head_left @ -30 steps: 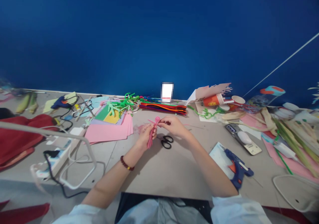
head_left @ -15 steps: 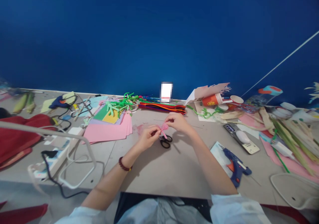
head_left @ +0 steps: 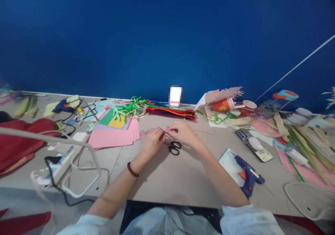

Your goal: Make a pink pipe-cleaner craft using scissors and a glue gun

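Note:
My left hand (head_left: 152,141) and my right hand (head_left: 181,133) meet over the middle of the grey table (head_left: 170,179). Both are closed in a pinch on a small pink pipe-cleaner piece (head_left: 162,131) held between the fingertips; most of it is hidden by the fingers. Black-handled scissors (head_left: 173,147) lie on the table just below the hands. A red bead bracelet sits on my left wrist.
A stack of coloured paper (head_left: 115,135) lies left of the hands, a bundle of pipe cleaners (head_left: 171,112) behind them. A blue glue gun (head_left: 247,174) rests at the right, a phone (head_left: 255,146) beyond it. Cables and a power strip (head_left: 59,163) lie left. Orange paper cups (head_left: 223,105) lie tipped.
The pink piece hung long from my left hand a second ago; now it is gathered small between both hands' fingertips, and the hands have drawn closer together.

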Motion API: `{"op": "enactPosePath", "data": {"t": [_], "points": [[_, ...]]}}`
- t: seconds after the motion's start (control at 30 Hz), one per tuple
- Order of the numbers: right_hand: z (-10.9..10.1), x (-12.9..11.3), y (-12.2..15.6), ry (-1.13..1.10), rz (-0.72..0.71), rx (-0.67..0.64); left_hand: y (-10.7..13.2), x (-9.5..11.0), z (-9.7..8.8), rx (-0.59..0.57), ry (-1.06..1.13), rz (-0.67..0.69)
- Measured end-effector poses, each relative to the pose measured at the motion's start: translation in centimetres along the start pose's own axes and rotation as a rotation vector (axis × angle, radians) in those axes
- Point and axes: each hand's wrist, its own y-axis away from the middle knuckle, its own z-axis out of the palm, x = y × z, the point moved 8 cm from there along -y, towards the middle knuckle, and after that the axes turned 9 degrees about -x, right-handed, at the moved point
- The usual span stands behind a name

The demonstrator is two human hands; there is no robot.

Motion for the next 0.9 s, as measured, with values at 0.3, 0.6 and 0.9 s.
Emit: {"op": "enactPosePath", "data": {"t": [0.3,0.6,0.9], "points": [[2.2,-2.3,0.4,0.253,0.069,0.044,0.0,-2.8,-1.5,0.182,0.408,-0.156],[4.2,-2.6,0.8,0.336,0.163,0.077,0.4,-4.7,-1.3,0.331,0.680,-0.282],[2.5,0.0,0.0,0.072,0.178,0.100,0.3,-3.9,0.2,0.267,0.988,-0.318]]}}
